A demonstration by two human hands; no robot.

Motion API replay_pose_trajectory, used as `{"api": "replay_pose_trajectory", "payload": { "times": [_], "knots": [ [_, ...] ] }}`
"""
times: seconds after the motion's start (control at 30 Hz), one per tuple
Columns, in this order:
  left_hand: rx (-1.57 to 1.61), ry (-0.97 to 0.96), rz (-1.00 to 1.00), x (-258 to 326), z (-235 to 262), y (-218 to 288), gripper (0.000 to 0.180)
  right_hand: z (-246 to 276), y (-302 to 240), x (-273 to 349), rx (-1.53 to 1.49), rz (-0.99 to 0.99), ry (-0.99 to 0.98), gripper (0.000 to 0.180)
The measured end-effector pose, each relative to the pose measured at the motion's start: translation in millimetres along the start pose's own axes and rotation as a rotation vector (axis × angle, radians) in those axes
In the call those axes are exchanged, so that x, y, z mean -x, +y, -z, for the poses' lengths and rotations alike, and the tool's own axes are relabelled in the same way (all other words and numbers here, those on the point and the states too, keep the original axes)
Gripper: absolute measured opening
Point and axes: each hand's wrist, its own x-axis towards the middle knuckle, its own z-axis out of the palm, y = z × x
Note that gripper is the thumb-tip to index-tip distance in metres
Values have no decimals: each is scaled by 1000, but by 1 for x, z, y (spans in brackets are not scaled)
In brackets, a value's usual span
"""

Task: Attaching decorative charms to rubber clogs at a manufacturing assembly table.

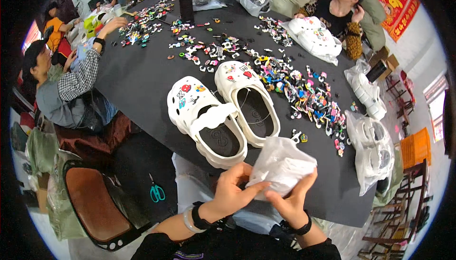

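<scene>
Presently holding a crumpled, translucent white bag up in front of the body, near the edge of a black table. Pinching its left side between thumb and curled fingers of the left hand, and its lower right side between thumb and fingers of the right hand (cannot make out any contents through the folds). Wearing a dark band on each wrist, plus a pale bangle on the left. Facing 2 white clogs just beyond the bag, set side by side on the table with toes pointing away and colourful charms fixed on top. Having, past them, a long scatter of loose charms and, at right, bagged white footwear near the table's edge. Sharing the table with a co-worker in a checked sleeve at left, and with another person in leopard-print sleeves at upper right, just beside a bagged white pair. Having teal scissors below at left, near a brown chair.
</scene>
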Motion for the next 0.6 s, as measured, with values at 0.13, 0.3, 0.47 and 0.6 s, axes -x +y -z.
{"api": "replay_pose_trajectory", "payload": {
  "times": [0.13, 0.3, 0.47, 0.6],
  "knots": [
    [-66, -84, -92, -15, -3, 2, 26, 24, 0, -24, 31, -24, 36, 83],
    [-809, -22, -680, -45, 20, 25, 36, 60, -4, -93, 188, -92, -86, 72],
    [-1157, -181, -616, -70, 29, 18, 34, 36, 1, -124, -107, -279, -245, 79],
    [-1347, -68, -553, -84, 23, 13, 53, 32, 21, -143, 36, -189, -231, 61]
  ]
}}
